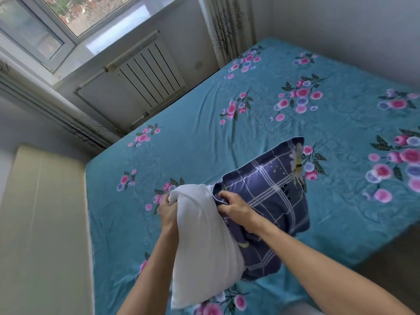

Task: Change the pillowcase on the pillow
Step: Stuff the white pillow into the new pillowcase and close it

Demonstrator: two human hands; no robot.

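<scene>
Item, pillow (204, 246), white, half out of navy plaid pillowcase (272, 201) above the bed (204, 144): my left hand (167, 211) grips its corner, right hand (234, 206) pinches the case's mouth; I judge opposed steady pulls best, bunching avoided.

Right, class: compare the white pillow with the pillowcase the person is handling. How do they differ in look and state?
The pillow is plain white; the pillowcase is dark purple-blue with a pale check pattern. The pillow is full and mostly bare; the pillowcase is bunched at its opening where the pillow enters. The left hand grips the pillow's corner; the right hand grips the pillowcase's edge. Both are soft fabric items held over the teal flowered bed sheet.
</scene>
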